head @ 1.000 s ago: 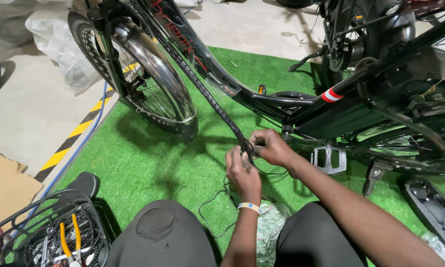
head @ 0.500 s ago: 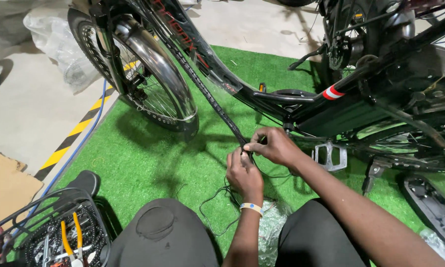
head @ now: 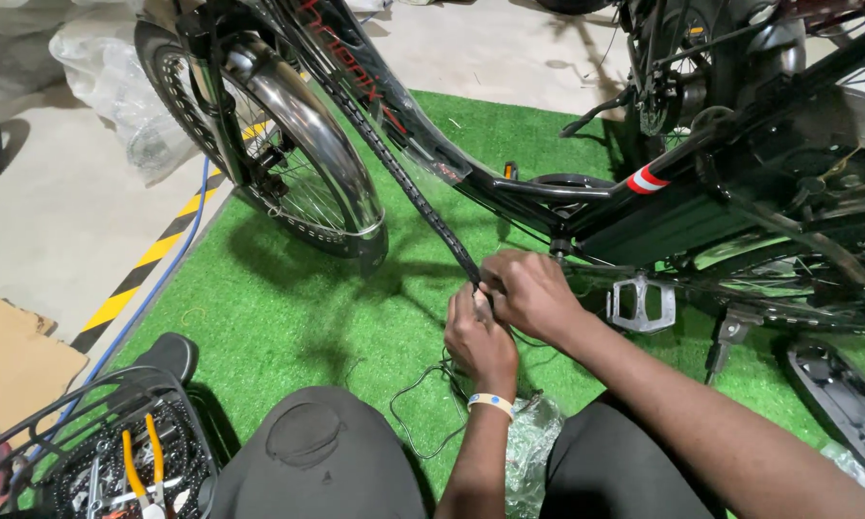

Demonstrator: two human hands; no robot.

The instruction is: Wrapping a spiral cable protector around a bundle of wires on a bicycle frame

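Observation:
A black bicycle (head: 586, 192) stands on green artificial turf (head: 288, 317). A black spiral-wrapped cable bundle (head: 394, 163) runs down along its frame from the upper left to my hands. My right hand (head: 529, 293) pinches the lower end of that bundle. Just below and to the left, my left hand (head: 479, 341), with a light wristband, grips the same end. Thin black wires (head: 423, 394) trail from my hands down onto the turf. My knees in grey trousers fill the bottom of the view.
The front wheel with a chrome mudguard (head: 308, 144) stands at upper left. A metal pedal (head: 639, 303) hangs right of my hands. A black wire basket (head: 96, 452) holds yellow-handled pliers at bottom left. Cardboard (head: 10, 356), a yellow-black floor stripe (head: 154, 259) and crumpled plastic (head: 115, 86) lie left.
Both hands stay at the end of the cable bundle, with only small finger shifts. The view has drifted slightly.

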